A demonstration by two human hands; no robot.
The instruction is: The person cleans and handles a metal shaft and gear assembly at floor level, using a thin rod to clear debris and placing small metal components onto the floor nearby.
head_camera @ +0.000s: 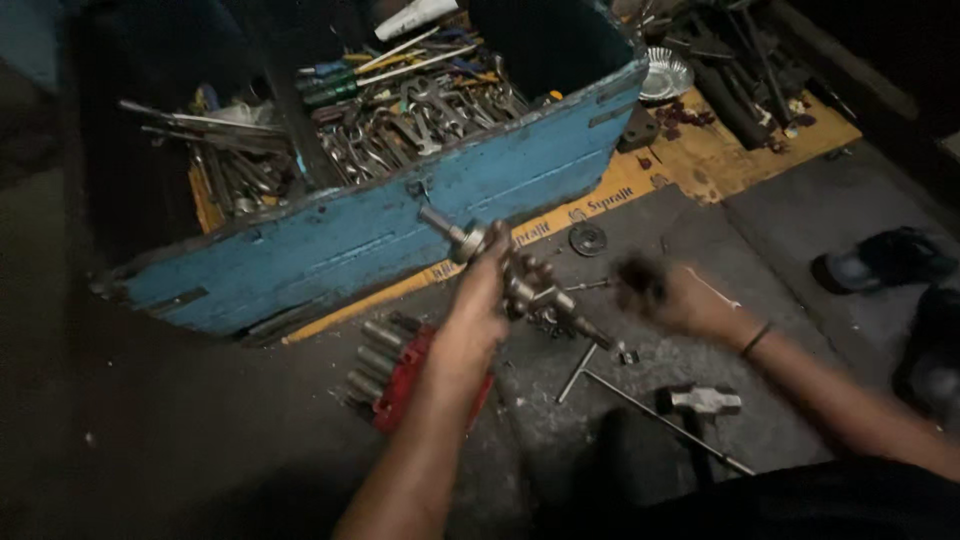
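My left hand (482, 300) grips a greasy metal shaft assembly (530, 292) with lobes along it. Its round end (452, 234) points up toward the blue wooden toolbox (370, 240). My right hand (672, 296) is blurred, close to the lower right end of the shaft, fingers curled; I cannot tell if it holds anything. A thin T-handle rod (578, 372) lies on the floor below the assembly.
The toolbox holds several wrenches and screwdrivers (400, 110). A red holder with sockets (395, 372) lies by my left forearm. A hammer (700, 402) and a long rod (665, 420) lie at right. A round disc (588, 238), yellow cardboard (720, 155), and a sandal (880, 260) are farther back.
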